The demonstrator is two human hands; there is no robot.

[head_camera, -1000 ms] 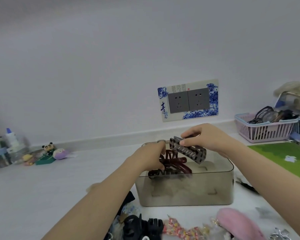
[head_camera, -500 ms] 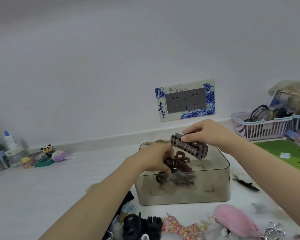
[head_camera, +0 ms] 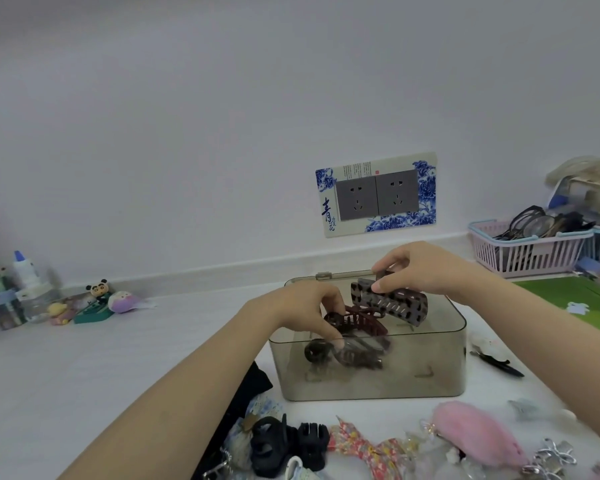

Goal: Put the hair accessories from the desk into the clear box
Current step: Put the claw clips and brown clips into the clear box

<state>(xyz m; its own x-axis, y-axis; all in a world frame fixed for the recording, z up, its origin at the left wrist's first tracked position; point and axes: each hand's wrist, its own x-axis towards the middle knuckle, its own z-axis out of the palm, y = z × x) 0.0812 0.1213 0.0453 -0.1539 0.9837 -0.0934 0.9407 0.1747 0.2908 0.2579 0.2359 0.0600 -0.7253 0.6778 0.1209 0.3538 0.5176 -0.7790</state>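
We've got the right hand (head_camera: pixel 426 268) pinching the leopard clip (head_camera: pixel 390 301) lengthwise over the box (head_camera: pixel 430 372), just above its opening, while the left hand (head_camera: pixel 309 311) grips the red clip (head_camera: pixel 357 322) at the rim.

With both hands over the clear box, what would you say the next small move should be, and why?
Probably lower the right hand and let go of the leopard-print claw clip: it hangs above the open clear box, while the left hand is setting the dark red claw clip inside. Other accessories wait on the desk.
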